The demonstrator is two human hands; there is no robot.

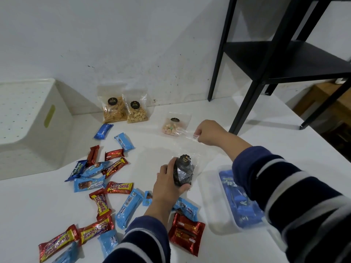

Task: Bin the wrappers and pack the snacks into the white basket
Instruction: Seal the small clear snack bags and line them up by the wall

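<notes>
My left hand [168,184] grips a clear bag of dark swirl-patterned snacks [183,172] with a black label, resting on the white table [28,205]. My right hand [209,132] pinches the edge of an empty clear plastic wrapper [187,138] lying flat further back. The white basket [28,128] with a perforated wall stands at the far left. Several red beng-beng bars [119,187] and blue wafer bars [129,207] lie scattered at front left. Two clear bags of yellow sticks [114,111] and peanuts [137,112] lean on the wall; a small bag of pale candies [171,126] lies near them.
A clear plastic container [237,202] with blue packets inside sits at the right, partly under my right sleeve. A black metal shelf frame [266,69] stands on the table at the back right. The table's right edge drops off beside a wooden surface.
</notes>
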